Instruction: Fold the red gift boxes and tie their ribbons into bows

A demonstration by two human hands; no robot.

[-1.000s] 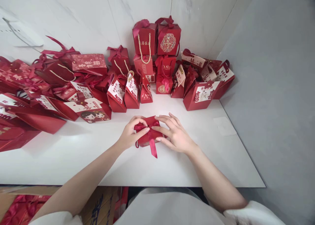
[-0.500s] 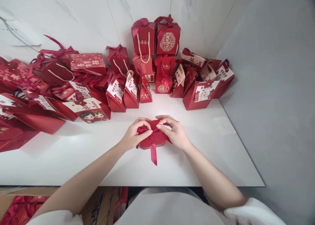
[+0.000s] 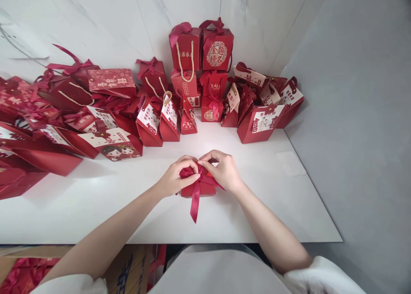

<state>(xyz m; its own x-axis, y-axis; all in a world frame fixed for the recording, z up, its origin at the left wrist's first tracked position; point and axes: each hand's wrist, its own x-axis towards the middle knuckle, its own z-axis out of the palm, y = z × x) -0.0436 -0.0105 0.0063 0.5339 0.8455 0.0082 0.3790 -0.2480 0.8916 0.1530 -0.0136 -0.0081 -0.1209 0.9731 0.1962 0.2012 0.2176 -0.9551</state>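
A small red gift box (image 3: pixel 203 189) sits on the white table (image 3: pixel 96 199) just in front of me. A red ribbon (image 3: pixel 195 204) crosses its top and one tail hangs down over the near side. My left hand (image 3: pixel 175 177) pinches the ribbon at the box's top left. From the other side my right hand (image 3: pixel 221 169) pinches the same ribbon, and the fingertips of both hands meet over the middle of the box. The knot itself is hidden under my fingers.
Many red gift bags and boxes crowd the back of the table: a stacked pair (image 3: pixel 201 49) against the marble wall, a tagged bag (image 3: pixel 260 122) at right, flat bags (image 3: pixel 109 142) at left. A grey wall stands on the right. A cardboard carton (image 3: pixel 128 268) sits below the table edge.
My right hand's fingers have curled from spread flat into a pinch. Both hands have closed in together over the box top, and the ribbon tail hangs longer and further left.
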